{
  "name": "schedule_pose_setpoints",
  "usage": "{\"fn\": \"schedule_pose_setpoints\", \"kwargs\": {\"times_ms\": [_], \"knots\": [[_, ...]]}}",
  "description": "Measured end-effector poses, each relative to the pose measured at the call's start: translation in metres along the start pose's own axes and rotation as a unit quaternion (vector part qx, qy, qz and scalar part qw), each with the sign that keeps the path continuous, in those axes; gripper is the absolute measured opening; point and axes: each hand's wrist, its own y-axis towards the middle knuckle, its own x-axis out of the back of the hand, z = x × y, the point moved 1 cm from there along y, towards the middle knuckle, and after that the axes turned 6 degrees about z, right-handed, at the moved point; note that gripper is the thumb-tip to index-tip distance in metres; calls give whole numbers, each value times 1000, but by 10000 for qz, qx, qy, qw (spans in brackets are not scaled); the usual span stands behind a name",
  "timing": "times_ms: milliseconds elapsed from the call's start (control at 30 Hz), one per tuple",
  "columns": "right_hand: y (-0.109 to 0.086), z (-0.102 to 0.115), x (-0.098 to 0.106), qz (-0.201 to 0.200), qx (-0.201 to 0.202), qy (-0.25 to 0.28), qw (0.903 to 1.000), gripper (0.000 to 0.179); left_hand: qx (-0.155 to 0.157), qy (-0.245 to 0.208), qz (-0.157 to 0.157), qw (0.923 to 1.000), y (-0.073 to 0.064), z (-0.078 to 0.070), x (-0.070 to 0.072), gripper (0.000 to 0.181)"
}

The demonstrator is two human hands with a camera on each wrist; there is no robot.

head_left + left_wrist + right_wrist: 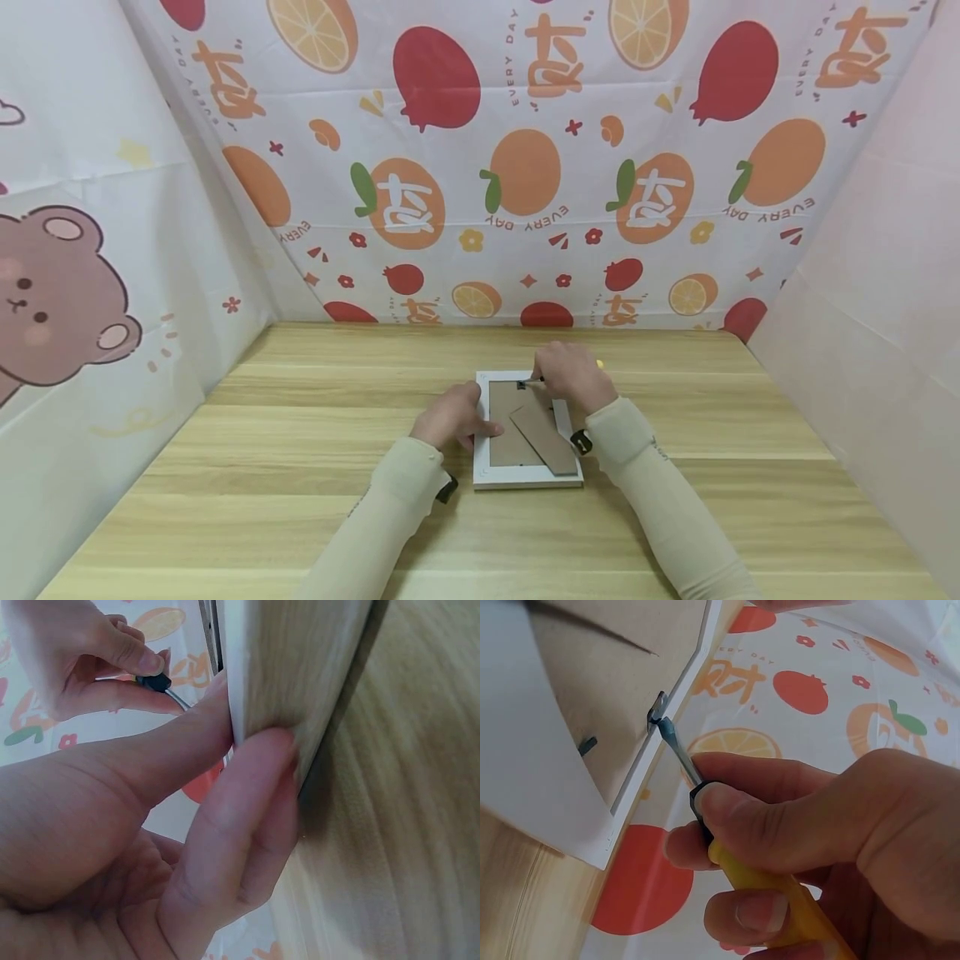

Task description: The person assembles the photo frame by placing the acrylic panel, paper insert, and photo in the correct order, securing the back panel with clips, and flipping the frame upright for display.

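Note:
A white picture frame (491, 477) lies on the table with its brown backing board (504, 450) facing up. A brown stand leg (545, 440) slants across the board. My left hand (450, 417) grips the frame's left side, thumb over the board and fingers against the outer edge. In my right hand (573, 377) is a screwdriver (772, 896) with a yellow handle and black collar, thumb and fingers wrapped round it. Its tip meets a small metal hanger (658, 707) at the frame's far edge. A dark tab (588, 745) shows on the board nearby.
The frame rests on a light wood-grain table (300, 467). Behind it hangs a white cloth (465, 200) printed with fruit. Another white cloth (172, 275) with a bear print hangs at the left, and a plain pale one (870, 292) at the right.

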Motion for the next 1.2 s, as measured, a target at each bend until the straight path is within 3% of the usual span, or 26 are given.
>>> {"fn": "schedule_pose_setpoints", "kwargs": {"times_ms": [267, 633, 1000, 1200], "knots": [[0, 4, 1, -75, -27, -85, 9999, 22, -2, -73, 31, 10000, 2, 0, 1, 44], [1, 12, -1, -156, -156, -590, 9980, 18, 12, -47, 16, 10000, 1, 0, 1, 44], [-1, -8, 4, 250, 109, 330, 9991, 24, 106, 32, 36, 9999, -3, 0, 1, 44], [-6, -16, 12, 127, 243, 503, 9984, 26, 104, 50, -21, 9999, -3, 0, 1, 45]]}}
